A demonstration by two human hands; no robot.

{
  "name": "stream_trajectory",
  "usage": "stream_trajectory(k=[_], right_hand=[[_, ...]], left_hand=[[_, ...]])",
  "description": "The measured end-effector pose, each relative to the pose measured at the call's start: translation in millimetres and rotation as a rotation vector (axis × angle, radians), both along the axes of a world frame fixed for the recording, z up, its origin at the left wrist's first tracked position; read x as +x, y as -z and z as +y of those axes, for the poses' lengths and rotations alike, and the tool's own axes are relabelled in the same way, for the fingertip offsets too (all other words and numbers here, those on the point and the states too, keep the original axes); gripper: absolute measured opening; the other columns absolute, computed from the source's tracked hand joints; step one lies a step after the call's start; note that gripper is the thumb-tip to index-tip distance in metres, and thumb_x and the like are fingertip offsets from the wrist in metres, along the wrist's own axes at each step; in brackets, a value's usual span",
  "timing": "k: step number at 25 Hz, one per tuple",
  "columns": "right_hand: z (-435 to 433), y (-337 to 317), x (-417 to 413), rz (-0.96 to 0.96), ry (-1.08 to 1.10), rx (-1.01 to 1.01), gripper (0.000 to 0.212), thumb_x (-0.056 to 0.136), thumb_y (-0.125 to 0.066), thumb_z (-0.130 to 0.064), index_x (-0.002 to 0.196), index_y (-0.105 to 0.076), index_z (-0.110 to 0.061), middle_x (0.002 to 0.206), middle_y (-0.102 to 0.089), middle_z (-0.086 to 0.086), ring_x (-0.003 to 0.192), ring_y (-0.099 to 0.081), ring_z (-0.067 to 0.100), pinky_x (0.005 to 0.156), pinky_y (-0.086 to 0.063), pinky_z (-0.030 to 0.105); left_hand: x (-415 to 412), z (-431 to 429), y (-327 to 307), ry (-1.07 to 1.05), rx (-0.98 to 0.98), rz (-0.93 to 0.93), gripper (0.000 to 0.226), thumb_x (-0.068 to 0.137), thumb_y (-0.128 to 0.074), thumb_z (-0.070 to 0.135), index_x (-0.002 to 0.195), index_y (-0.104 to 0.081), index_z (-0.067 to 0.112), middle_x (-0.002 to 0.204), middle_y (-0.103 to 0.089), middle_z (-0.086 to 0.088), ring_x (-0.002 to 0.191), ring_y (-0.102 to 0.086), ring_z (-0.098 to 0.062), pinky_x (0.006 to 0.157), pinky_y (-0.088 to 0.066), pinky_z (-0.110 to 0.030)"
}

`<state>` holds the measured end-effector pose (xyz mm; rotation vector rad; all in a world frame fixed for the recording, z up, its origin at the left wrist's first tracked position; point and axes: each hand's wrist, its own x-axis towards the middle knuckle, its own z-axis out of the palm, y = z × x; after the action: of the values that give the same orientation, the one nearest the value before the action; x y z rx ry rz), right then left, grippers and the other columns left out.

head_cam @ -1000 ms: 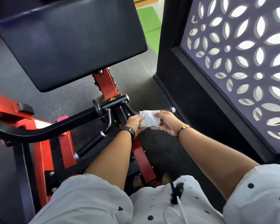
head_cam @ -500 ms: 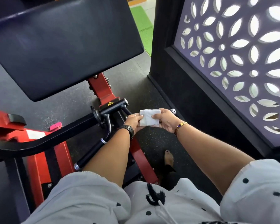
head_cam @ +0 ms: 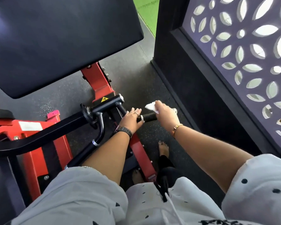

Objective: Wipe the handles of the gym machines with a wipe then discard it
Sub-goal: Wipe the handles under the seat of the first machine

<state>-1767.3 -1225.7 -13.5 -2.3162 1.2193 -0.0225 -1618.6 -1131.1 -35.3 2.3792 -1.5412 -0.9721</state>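
Because our right hand point(head_cam: 166, 115) only pinches the bunched wipe point(head_cam: 150, 106) just over the handle point(head_cam: 149, 117) at frame centre while our left hand point(head_cam: 131, 118) rests flat-fingered beside it, we judge the wipe could slip free or miss the handle's underside.

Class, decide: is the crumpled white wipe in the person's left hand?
No: the right hand grips the crumpled white wipe by the black machine handle, while the left hand rests flat on that handle.
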Motion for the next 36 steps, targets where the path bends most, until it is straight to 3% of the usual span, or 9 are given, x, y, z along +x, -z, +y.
stream_trajectory(k=[2,4,7,11,16,19,24,30,36], right_hand=[[14.0,15.6,-1.9,-0.006,-0.153,-0.012,0.028,0.087,-0.046,0.001,0.112,-0.047,-0.011,0.108,-0.062,0.011,0.097,-0.062,0.034,0.070,-0.043,0.039],[26.3,30.4,-6.6,-0.006,-0.271,0.019,0.050,0.088,-0.045,0.004,0.135,-0.041,-0.013,0.137,-0.050,0.009,0.126,-0.048,0.028,0.094,-0.040,0.035],[21.5,42.0,-24.2,0.104,-0.476,-0.036,0.071,0.087,-0.037,0.006,0.151,-0.018,-0.019,0.157,-0.018,0.002,0.146,-0.012,0.018,0.118,-0.009,0.034],[0.6,45.1,-39.5,0.258,-0.471,-0.113,0.072,0.090,-0.035,0.004,0.151,-0.009,-0.021,0.159,-0.011,0.002,0.147,-0.005,0.020,0.118,0.004,0.041],[21.1,46.7,1.6,0.176,-0.420,-0.046,0.064,0.092,-0.031,0.002,0.151,-0.010,-0.010,0.158,-0.013,0.008,0.147,-0.005,0.023,0.119,0.002,0.038],[24.9,47.2,-24.3,0.191,-0.490,-0.103,0.061,0.094,-0.026,-0.001,0.151,-0.005,-0.009,0.159,-0.007,0.008,0.147,-0.001,0.023,0.119,0.003,0.037],[14.6,42.4,-2.4,0.338,-0.177,-0.090,0.051,0.099,-0.028,-0.008,0.147,-0.014,0.000,0.153,-0.021,0.018,0.143,-0.013,0.034,0.119,-0.005,0.044],[28.5,47.4,-36.3,0.240,-0.572,-0.175,0.060,0.094,-0.017,-0.008,0.151,0.002,-0.011,0.159,0.001,0.009,0.146,0.003,0.026,0.119,0.003,0.040],[19.2,49.9,-0.1,0.278,-0.244,-0.092,0.053,0.096,-0.026,-0.007,0.149,-0.016,-0.005,0.155,-0.020,0.015,0.144,-0.011,0.032,0.119,-0.007,0.043]], left_hand=[[-7.9,-5.4,7.1,0.061,0.068,-0.006,0.065,0.091,-0.062,0.030,0.147,-0.034,0.012,0.155,-0.028,-0.011,0.144,-0.021,-0.029,0.115,-0.013,-0.030],[-13.7,-9.0,10.8,0.074,0.121,-0.034,0.062,0.092,-0.061,0.028,0.146,-0.035,0.014,0.155,-0.029,-0.012,0.142,-0.025,-0.032,0.114,-0.018,-0.033],[-12.4,-14.2,13.4,0.047,0.104,-0.054,0.050,0.094,-0.054,0.021,0.143,-0.042,0.018,0.150,-0.039,-0.005,0.140,-0.032,-0.027,0.114,-0.022,-0.033],[-10.4,-19.8,7.3,-0.020,0.111,-0.047,0.047,0.092,-0.061,0.025,0.138,-0.050,0.026,0.138,-0.054,0.001,0.126,-0.049,-0.025,0.104,-0.039,-0.035],[-11.4,-21.2,1.6,-0.048,0.106,-0.101,0.038,0.090,-0.060,0.025,0.127,-0.059,0.032,0.118,-0.066,-0.007,0.109,-0.059,-0.031,0.086,-0.047,-0.034],[-11.4,-20.2,2.1,-0.070,0.109,-0.080,0.042,0.090,-0.061,0.025,0.131,-0.057,0.032,0.124,-0.064,-0.004,0.113,-0.058,-0.029,0.092,-0.046,-0.034],[-15.1,-21.6,4.5,-0.129,0.120,-0.048,0.046,0.089,-0.064,0.025,0.134,-0.054,0.029,0.128,-0.062,-0.005,0.118,-0.056,-0.027,0.099,-0.044,-0.035],[-17.4,-22.5,5.4,-0.158,0.104,-0.054,0.042,0.090,-0.061,0.022,0.131,-0.057,0.029,0.124,-0.064,-0.007,0.115,-0.057,-0.028,0.096,-0.045,-0.034],[-19.3,-23.7,8.1,-0.168,0.099,-0.057,0.042,0.090,-0.062,0.021,0.132,-0.057,0.027,0.123,-0.064,-0.008,0.116,-0.056,-0.029,0.096,-0.043,-0.033]])
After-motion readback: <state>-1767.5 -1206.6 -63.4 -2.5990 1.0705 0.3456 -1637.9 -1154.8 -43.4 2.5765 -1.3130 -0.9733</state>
